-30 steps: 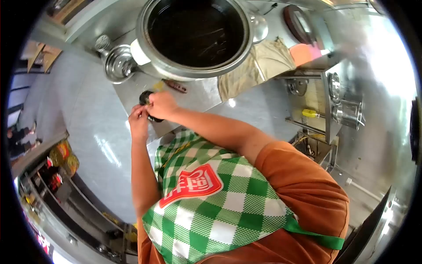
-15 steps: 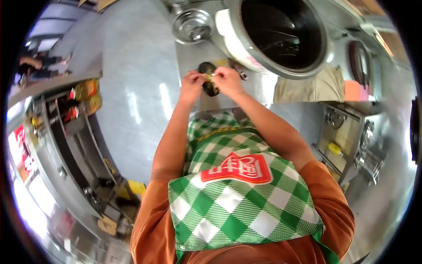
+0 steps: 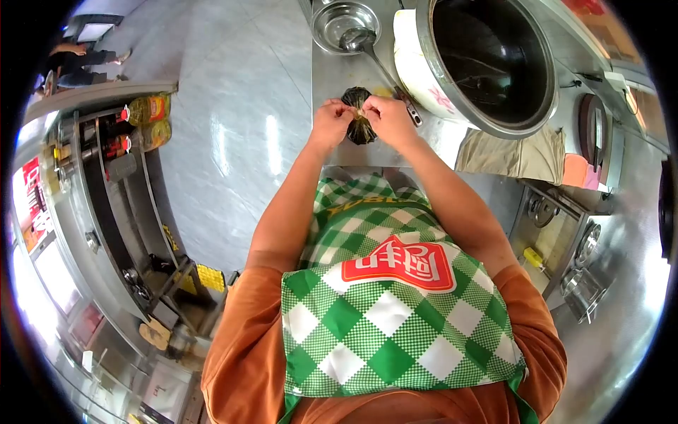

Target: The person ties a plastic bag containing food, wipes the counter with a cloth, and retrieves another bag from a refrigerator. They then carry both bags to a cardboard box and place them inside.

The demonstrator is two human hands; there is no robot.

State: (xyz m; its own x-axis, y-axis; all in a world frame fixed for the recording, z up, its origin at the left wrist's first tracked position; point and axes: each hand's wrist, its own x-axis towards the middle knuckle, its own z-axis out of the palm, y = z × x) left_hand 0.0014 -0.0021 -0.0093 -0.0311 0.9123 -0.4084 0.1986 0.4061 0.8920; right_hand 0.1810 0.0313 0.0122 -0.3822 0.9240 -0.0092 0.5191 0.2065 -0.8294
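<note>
A small clear plastic bag of dark contents (image 3: 361, 132) rests on the steel counter (image 3: 328, 83). Its gathered top is pinched between my two hands. My left hand (image 3: 332, 123) grips the top from the left, fingertips closed. From the right, my right hand (image 3: 389, 119) closes its thumb and fingers on the same gathered plastic. A ladle (image 3: 385, 69) lies just beyond my right hand, its head over a steel bowl (image 3: 332, 27) and its dark handle end close to my knuckles.
A large pot of dark liquid (image 3: 487, 67) stands right of the bag. A folded tan cloth (image 3: 512, 153) hangs at the counter edge. Shelving with oil bottles (image 3: 148, 111) is at the left. Part of another person (image 3: 85, 67) shows at the far left.
The view has shifted, so the counter and its things appear farther right. Both hands stay at the bag's top, a little apart from each other, still pinching it.
</note>
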